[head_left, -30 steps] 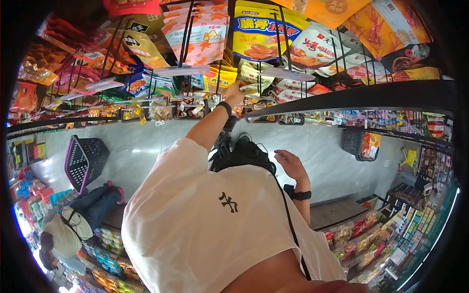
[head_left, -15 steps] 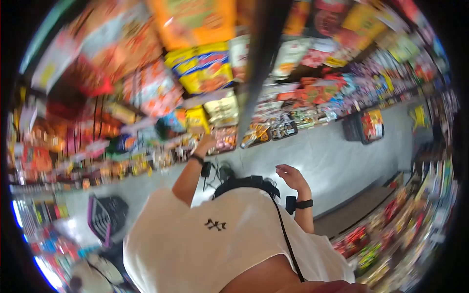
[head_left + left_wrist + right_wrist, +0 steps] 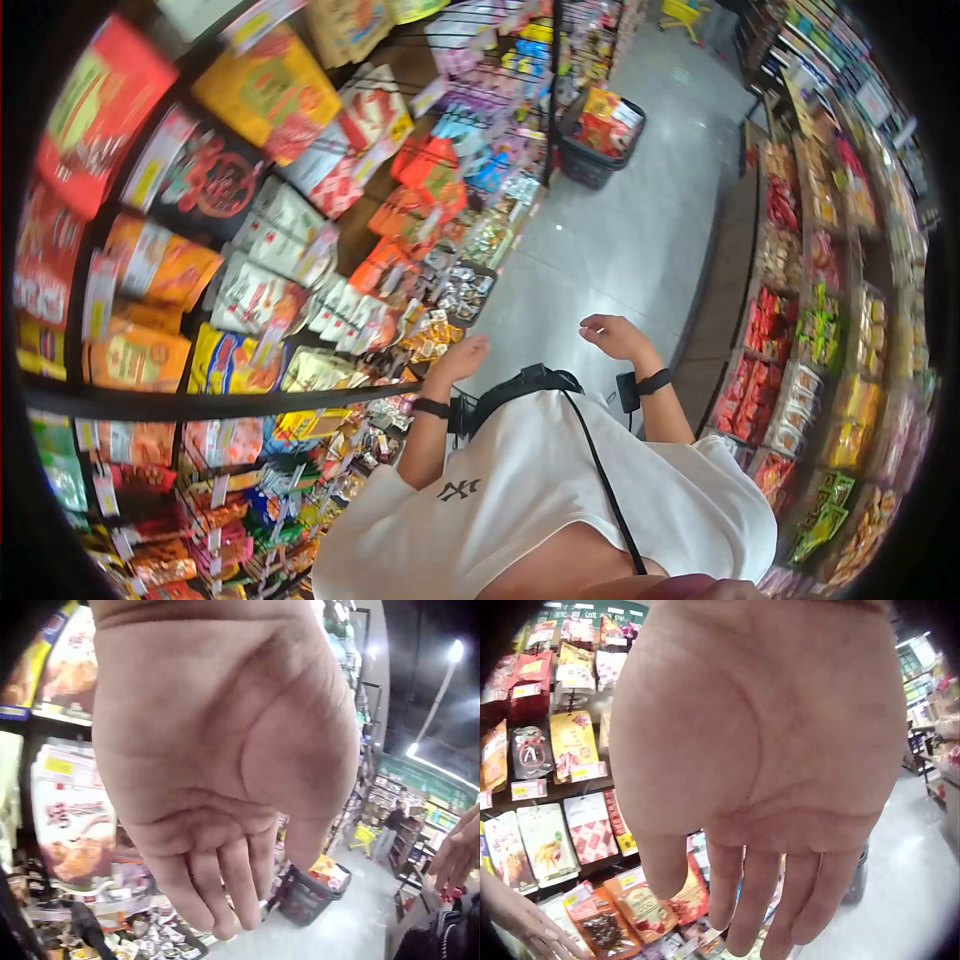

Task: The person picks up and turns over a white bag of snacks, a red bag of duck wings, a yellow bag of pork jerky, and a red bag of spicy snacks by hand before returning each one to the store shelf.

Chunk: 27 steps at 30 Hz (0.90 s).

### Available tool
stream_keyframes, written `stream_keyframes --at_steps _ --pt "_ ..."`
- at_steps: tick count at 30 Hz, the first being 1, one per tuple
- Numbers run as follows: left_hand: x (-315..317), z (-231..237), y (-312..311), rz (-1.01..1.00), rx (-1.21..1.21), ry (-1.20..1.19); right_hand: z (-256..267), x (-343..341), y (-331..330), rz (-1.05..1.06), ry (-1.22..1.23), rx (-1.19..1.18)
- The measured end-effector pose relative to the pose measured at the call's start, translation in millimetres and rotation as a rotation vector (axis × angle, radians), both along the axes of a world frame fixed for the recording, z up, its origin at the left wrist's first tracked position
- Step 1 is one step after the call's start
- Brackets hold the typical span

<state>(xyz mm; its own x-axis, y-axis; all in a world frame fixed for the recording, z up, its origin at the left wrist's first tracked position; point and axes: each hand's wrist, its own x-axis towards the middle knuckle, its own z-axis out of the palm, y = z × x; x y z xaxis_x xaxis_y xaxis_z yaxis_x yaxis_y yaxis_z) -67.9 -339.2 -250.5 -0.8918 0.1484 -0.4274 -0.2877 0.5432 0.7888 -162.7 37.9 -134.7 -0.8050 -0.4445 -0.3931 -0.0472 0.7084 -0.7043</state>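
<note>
Floor (image 3: pixel 570 265) gives walking room between snack rack (image 3: pixel 200 403) and opposite shelves (image 3: pixel 718 275) as left hand (image 3: pixel 458 358) and right hand (image 3: pixel 615 338) hang apart, both relaxed and holding nothing. Snack packets (image 3: pixel 430 335), too crowded to count, line the rack's edge near the left hand; one black basket (image 3: pixel 590 168) stands farther along.

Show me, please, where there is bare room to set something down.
The floor is bare between the snack rack on the left and the brown-fronted shelves on the right, short of the dark basket. Between the left hand and the right hand there is open space. The rack and shelves are crowded with packets.
</note>
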Motion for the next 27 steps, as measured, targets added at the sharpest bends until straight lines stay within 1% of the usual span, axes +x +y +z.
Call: stream_keyframes --at_steps 1,3,5,6,8,9,12,13,15,17,18,21,22,25,26,27 --pt "-20 11 17 -0.041 0.009 -0.01 4 -2 17 -0.043 0.02 0.004" --pt "-54 35 49 -0.104 0.014 -0.018 15 -5 43 -0.122 -0.027 -0.01" --pt "-84 50 74 -0.142 0.009 -0.026 23 -9 63 -0.18 -0.065 -0.013" --pt "-101 50 83 -0.204 0.054 0.014 24 -12 71 -0.202 -0.085 -0.009" --pt "-131 48 95 -0.18 0.198 -0.154 12 -20 86 -0.235 -0.133 0.007" --pt "-148 55 102 -0.166 0.268 -0.242 6 -28 93 -0.19 -0.146 -0.012" --pt "-199 63 123 -0.215 0.267 -0.181 -5 -54 114 -0.046 -0.163 -0.06" --pt "-220 68 130 -0.225 0.264 -0.159 -5 -69 124 -0.086 -0.171 -0.074" --pt "-263 63 144 -0.24 0.257 -0.111 -2 -102 143 -0.17 -0.184 -0.101" --pt "-308 67 159 -0.261 0.222 -0.075 17 -140 163 -0.305 -0.149 -0.043" --pt "-331 68 169 -0.274 0.242 -0.067 24 -158 171 -0.377 -0.134 -0.02" --pt "-404 71 207 -0.303 0.212 -0.084 19 -196 213 -0.484 -0.033 -0.077" --pt "-429 76 222 -0.321 0.22 -0.065 22 -208 223 -0.552 -0.031 -0.114" --pt "-495 95 270 -0.491 0.03 0.075 7 -232 263 -0.683 -0.009 -0.186" --pt "-513 99 286 -0.546 0.063 0.07 9 -238 277 -0.702 -0.01 -0.167" --pt "-533 101 301 -0.597 0.097 0.068 2 -246 292 -0.744 -0.027 -0.197"
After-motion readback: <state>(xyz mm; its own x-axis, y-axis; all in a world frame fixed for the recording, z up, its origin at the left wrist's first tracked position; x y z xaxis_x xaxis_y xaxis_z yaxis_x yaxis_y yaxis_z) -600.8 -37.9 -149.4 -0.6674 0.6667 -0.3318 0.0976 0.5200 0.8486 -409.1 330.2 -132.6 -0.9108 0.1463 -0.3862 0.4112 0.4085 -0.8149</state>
